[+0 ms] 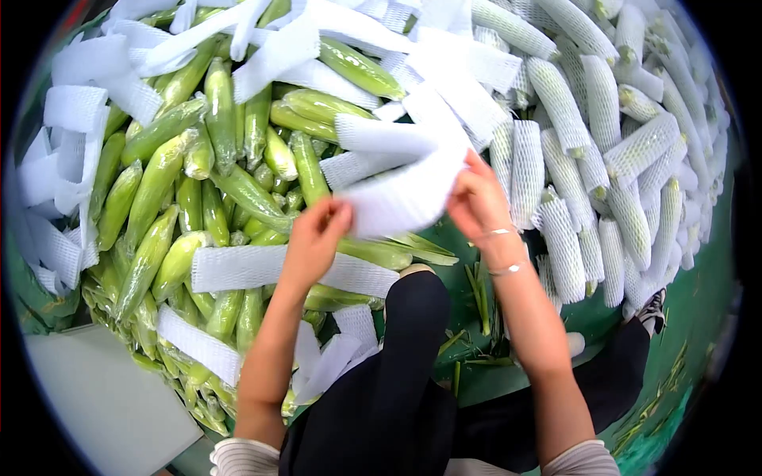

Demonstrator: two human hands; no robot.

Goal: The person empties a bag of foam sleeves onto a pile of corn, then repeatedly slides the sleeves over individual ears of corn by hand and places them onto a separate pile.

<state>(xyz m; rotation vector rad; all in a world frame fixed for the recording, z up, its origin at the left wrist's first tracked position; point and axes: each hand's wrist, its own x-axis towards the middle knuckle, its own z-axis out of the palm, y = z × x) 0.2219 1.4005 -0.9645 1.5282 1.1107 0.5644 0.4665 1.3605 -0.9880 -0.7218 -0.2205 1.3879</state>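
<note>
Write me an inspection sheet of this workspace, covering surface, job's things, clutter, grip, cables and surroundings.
Surface: green ground covering, partly hidden by piles.
Job's things: film-wrapped cobs, left; netted cobs, right; loose white netting over the wrapped ones.
Clutter: green leaf scraps between the piles and at lower right.
Grip: left hand and right hand both hold blurred white netting.
Cables: nothing seen.
Surroundings: pale flat panel, lower left; patterned shoe, right.

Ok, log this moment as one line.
left hand: gripping foam net | right hand: gripping same net | left side: film-wrapped corn | right side: netted corn
</note>
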